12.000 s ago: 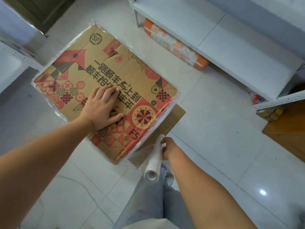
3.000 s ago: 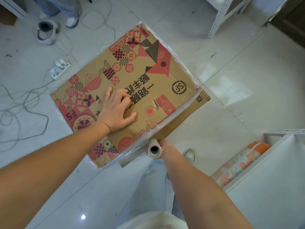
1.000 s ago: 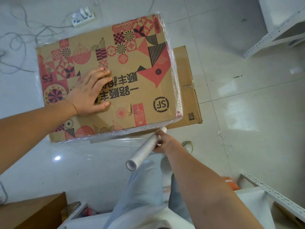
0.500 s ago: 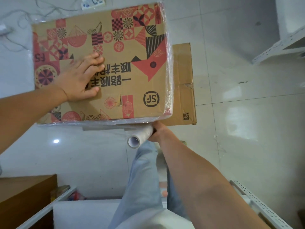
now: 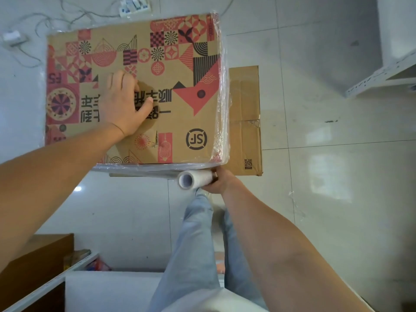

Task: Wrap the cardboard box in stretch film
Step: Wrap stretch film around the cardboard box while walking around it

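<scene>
White power strip (image 5: 134, 6) with cables, white shelf (image 5: 382, 83), tiled floor (image 5: 337, 199)

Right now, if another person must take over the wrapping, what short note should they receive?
Left hand: flat on top of the cardboard box, pressing it steady, gripping nothing.
Right hand: closed around the stretch film roll, held at the box's near right corner.
Box: stands on a plain flattened cardboard sheet on the floor.
Done: film shows along the near edge and right side, pulled taut from the roll.
Left: the top looks bare; how far the film goes around the other sides cannot be told. Probably keep walking the roll around, then cut the film.
</scene>
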`<state>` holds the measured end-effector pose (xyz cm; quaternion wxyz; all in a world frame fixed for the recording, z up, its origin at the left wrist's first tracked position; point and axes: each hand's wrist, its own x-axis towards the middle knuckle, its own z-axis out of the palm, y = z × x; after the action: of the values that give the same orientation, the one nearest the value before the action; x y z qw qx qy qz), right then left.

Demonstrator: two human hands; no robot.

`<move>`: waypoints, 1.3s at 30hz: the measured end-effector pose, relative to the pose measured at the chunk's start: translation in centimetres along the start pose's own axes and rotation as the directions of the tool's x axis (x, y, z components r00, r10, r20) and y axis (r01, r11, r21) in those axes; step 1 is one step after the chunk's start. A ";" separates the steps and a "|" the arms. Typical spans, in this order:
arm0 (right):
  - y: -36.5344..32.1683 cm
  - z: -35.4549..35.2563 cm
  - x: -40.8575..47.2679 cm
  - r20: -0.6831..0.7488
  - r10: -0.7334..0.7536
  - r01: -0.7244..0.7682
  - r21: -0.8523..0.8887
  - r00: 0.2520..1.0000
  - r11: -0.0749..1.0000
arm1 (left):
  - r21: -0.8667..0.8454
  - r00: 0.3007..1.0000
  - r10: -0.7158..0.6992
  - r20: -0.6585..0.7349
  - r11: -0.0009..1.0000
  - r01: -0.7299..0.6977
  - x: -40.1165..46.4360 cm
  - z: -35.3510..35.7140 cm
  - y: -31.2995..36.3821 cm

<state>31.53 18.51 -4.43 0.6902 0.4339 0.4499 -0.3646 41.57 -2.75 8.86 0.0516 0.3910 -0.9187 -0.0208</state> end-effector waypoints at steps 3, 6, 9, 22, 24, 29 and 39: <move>0.6 -0.5 1.0 0.060 0.057 -0.059 0.036 0.997 0.998 | 0.000 1.000 -0.006 -0.002 1.000 0.006 0.2 0.1 0.1; 1.1 -1.3 2.1 0.071 -0.011 0.017 -0.093 0.997 0.996 | 0.004 1.000 -0.015 0.003 1.000 0.015 0.1 0.3 0.0; 1.0 -1.2 0.9 0.002 0.076 -0.076 -0.048 0.997 0.996 | -0.001 1.000 -0.017 0.008 1.000 0.017 0.2 0.4 -0.1; -1.0 -2.7 3.7 -0.105 -0.008 0.021 0.121 0.994 0.992 | -0.038 0.999 -0.034 0.027 0.999 0.035 0.3 0.5 -0.4; -1.0 -2.3 2.8 -0.094 -0.014 0.029 0.160 0.995 0.987 | -0.047 0.999 -0.032 0.025 0.998 0.033 0.3 0.3 -0.3; -0.4 -2.0 0.1 -0.086 -0.056 0.066 0.113 0.995 0.991 | -0.049 0.999 -0.031 0.028 0.998 0.032 0.3 0.2 -0.2; -2.1 -1.5 -1.4 -0.039 0.040 -0.043 -0.058 0.998 0.997 | 0.001 0.996 -0.055 0.075 0.998 0.055 0.4 -0.1 0.3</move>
<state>28.73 19.24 -4.05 0.7013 0.4297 0.4643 -0.3286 41.09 -2.82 8.97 0.0168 0.4149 -0.9089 -0.0374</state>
